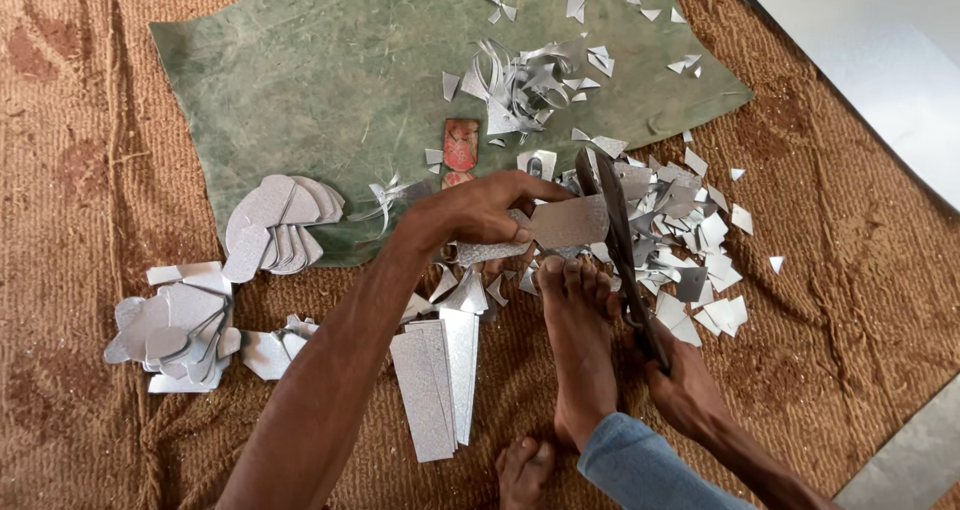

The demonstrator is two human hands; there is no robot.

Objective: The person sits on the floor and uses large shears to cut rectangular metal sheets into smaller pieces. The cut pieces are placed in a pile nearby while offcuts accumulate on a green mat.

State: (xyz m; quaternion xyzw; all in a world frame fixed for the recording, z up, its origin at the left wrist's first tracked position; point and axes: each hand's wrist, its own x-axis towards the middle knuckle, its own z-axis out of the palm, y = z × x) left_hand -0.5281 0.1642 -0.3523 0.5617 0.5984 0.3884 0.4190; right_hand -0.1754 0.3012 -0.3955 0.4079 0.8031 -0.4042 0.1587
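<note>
Left hand (480, 210) pinches a dull silver sheet piece (568, 222) (roughly rectangular); right hand (685, 385) seemingly clasps shears (615, 235)

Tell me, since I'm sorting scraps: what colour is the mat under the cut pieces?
Mottled green mat, in the head view.

The left hand (478, 210) pinches a small strip of embossed metal sheet (568, 221) and feeds it between the blades of large metal shears (617, 238). The right hand (683, 383) grips the shears' handle low down, beside a bare foot (578, 348) whose toes press close to the lower blade. Silver offcuts (690, 240) lie scattered to the right of the shears. A stack of long tapered strips (437, 375) rests on the brown woven mat (80, 170) under the left forearm. Cut rounded pieces (275, 225) sit piled at the edge of a green cloth (330, 70), with more cut shapes (175, 335) farther left.
</note>
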